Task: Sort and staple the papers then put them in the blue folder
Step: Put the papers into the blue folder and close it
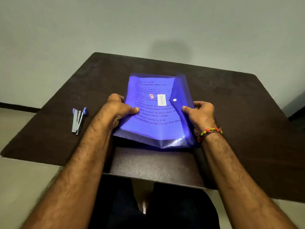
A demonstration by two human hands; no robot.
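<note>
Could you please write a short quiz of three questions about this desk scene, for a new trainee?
1. True or false: the papers are already inside the blue folder.
2. Which hand wears the beaded bracelet? A) left B) right C) neither
3. Fill in: the stapler lies on the table to the ______ of the folder, untouched.

Key
1. True: printed text shows through the translucent blue cover.
2. B: it is on the wrist of the right hand; the left hand has a bare wrist. Both hands grip the folder's side edges.
3. left
</note>
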